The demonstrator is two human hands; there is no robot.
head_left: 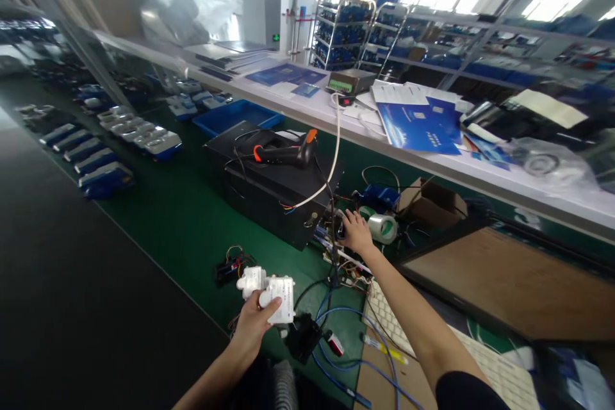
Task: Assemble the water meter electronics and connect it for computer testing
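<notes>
My left hand (254,327) is closed on a white plastic module (281,301) with a printed label, the thumb lying across its face. Against it is a second white module (251,282); whether my fingers hold this one too is hidden. My right hand (355,232) stretches forward over a pile of small parts and wires (343,262), its fingers apart and its thumb beside a small dark piece. I cannot make out a grip on that piece. Close to the right hand lies a roll of clear tape (383,229).
A black case (269,205) bears a barcode scanner (288,150). A white cable (336,160) hangs from the shelf (307,106). Blue cables (336,311), a keyboard (500,365), a small carton (432,202) and a large dark-framed panel (509,275) lie around my right arm.
</notes>
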